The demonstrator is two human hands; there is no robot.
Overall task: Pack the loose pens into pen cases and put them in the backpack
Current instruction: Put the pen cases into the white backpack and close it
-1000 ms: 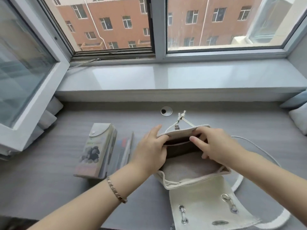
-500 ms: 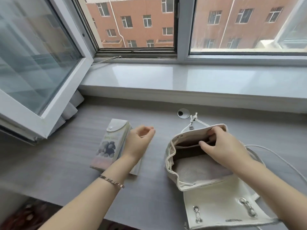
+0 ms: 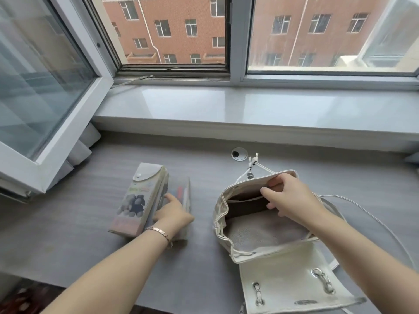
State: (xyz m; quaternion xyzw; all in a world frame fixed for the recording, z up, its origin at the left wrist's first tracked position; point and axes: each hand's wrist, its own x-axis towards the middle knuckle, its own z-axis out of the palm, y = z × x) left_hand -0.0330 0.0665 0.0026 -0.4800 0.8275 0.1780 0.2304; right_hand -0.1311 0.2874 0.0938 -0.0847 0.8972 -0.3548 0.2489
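- Lying mid-way along the grey wood-grain counter [image 3: 68,223], a boxy printed pen case [image 3: 138,200] with a snap flap touched a clear pen case [image 3: 185,196] of coloured pens.
- The left hand [image 3: 175,215] rested on the clear one, fingers relaxed.
- The right hand [image 3: 288,200] pinched the far rim of the cream backpack [image 3: 260,232], right of centre.
- A glossy windowsill [image 3: 226,105] ran behind.

A desk [image 3: 201,225] gap separates pen cases [image 3: 140,200] from the open backpack [image 3: 260,234].

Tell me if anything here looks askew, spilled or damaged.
Nothing stands out. The printed pen case and the clear pen case lie side by side on the desk, the left hand touching the clear one. The right hand holds the open backpack by its rim. Nothing looks spilled or torn.
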